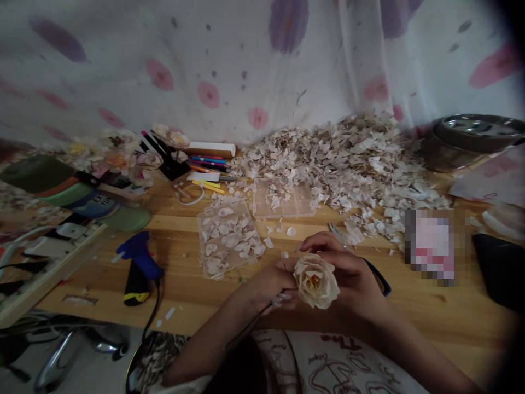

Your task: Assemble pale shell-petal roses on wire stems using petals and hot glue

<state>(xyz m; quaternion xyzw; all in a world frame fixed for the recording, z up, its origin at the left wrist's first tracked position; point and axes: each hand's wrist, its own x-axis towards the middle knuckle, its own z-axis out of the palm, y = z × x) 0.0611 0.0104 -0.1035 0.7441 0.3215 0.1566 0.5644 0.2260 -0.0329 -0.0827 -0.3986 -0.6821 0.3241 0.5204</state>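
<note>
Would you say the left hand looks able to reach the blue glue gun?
Probably yes: mostly bare tabletop lies between the left hand, busy at the flower, and the glue gun.

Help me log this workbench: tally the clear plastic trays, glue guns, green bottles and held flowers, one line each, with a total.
Clear plastic trays: 2
Glue gun: 1
Green bottle: 1
Held flower: 1
Total: 5
</note>
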